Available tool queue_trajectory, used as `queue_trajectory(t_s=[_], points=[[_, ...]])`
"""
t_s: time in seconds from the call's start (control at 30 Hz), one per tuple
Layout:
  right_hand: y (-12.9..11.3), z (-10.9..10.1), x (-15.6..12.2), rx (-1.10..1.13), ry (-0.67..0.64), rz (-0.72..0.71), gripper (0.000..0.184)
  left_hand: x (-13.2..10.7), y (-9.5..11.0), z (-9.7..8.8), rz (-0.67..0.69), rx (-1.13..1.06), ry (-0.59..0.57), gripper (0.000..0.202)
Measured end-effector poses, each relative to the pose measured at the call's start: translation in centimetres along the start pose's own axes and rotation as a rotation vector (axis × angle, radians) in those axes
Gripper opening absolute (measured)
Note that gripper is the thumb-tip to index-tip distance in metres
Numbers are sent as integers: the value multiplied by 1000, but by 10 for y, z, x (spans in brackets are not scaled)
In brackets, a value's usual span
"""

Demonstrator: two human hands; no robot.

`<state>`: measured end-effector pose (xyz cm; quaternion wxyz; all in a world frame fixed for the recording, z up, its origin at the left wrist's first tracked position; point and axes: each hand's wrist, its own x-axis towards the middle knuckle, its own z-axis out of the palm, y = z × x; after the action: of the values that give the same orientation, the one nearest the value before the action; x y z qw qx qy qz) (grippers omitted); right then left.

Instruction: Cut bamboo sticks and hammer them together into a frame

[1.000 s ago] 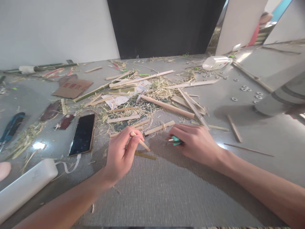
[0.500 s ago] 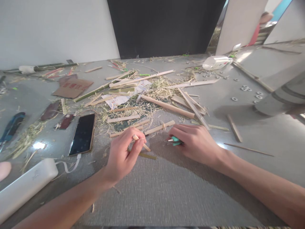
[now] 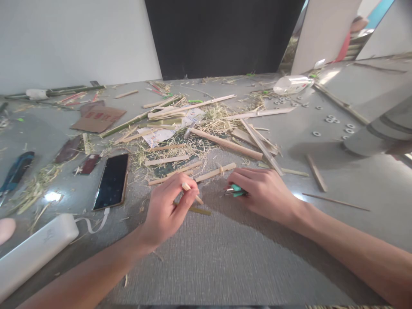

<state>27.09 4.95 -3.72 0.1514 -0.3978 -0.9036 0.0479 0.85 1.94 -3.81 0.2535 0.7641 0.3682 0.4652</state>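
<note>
My left hand point(image 3: 167, 206) is closed, pinching a short bamboo stick point(image 3: 192, 192) between thumb and fingers just above the grey mat point(image 3: 209, 257). My right hand point(image 3: 262, 191) rests on the mat to the right, fingers curled over a small tool with a teal handle point(image 3: 236, 190) whose metal tip points left. A thin greenish bamboo sliver point(image 3: 198, 210) lies on the mat beneath the stick. A longer bamboo strip point(image 3: 215, 172) lies just beyond both hands.
Bamboo strips and shavings point(image 3: 193, 128) litter the table's middle. A black phone point(image 3: 112, 180) lies left of my hands, a white power bank point(image 3: 35, 251) nearer left, cardboard point(image 3: 98, 118) behind. A blue tool point(image 3: 14, 171) is far left. White rings point(image 3: 331, 120) and a bottle point(image 3: 291, 84) lie right.
My left hand has turned the short stick, drawing its near end in toward the fingers so less of it shows. My right hand has stayed on the teal tool.
</note>
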Motion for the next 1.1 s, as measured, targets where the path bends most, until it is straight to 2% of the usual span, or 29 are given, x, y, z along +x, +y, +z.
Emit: queue_trajectory(t_s=[0.33, 0.53, 0.77, 0.9, 1.0, 1.1], points=[[-2, 0, 1, -14, 25, -18, 12, 2, 4, -2, 139, 42, -62, 17], [-1, 1, 2, -23, 26, -14, 10, 0, 4, -3, 146, 54, -82, 15], [-1, 0, 1, -27, 11, -8, 8, 1, 3, -2, 147, -3, -47, 12], [0, 1, 0, -31, 6, -7, 6, 3, 2, -1, 100, -44, -43, 17], [2, 2, -1, -27, 0, -17, 8, 3, 1, 0, -15, -144, -62, 26], [2, 3, -1, -21, 0, -20, 10, 2, 2, 0, -105, -200, -59, 17]])
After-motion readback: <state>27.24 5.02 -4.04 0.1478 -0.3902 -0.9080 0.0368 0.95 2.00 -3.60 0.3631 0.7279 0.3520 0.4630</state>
